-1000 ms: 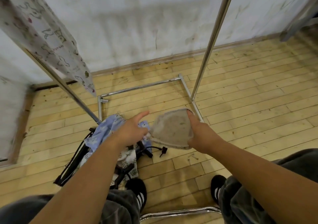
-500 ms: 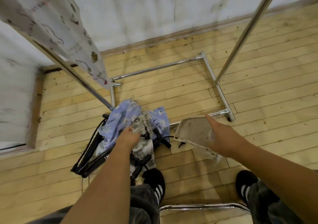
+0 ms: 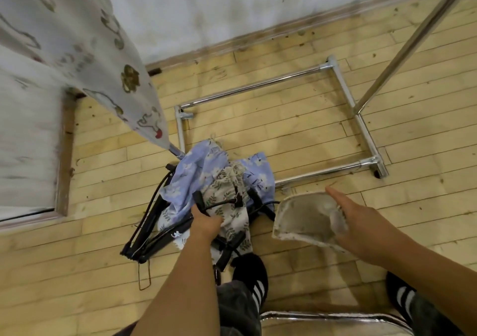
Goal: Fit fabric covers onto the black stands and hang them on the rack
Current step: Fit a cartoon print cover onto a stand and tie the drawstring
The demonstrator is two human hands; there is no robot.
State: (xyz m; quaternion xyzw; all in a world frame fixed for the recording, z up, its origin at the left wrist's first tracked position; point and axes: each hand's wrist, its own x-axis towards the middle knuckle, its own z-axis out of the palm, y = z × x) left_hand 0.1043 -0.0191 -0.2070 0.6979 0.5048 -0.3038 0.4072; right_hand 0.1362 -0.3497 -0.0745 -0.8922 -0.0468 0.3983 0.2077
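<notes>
Pale wooden floor fills the head view, with a scuffed white wall along the top. At lower centre, a heap of black stands is tangled with a blue flowered cover and a leaf-print cover. The left hand is sunk into this heap, its grip closed round a black bar of one stand. To the right, a grey cover is held mouth-open by the right hand, pinched under the thumb; the fingers are hidden. A chrome rack stands beyond, and a printed cloth hangs at upper left. Fetching a stand is judged the step in hand. Next, it must be drawn clear of the tangle and fed into the grey cover.
</notes>
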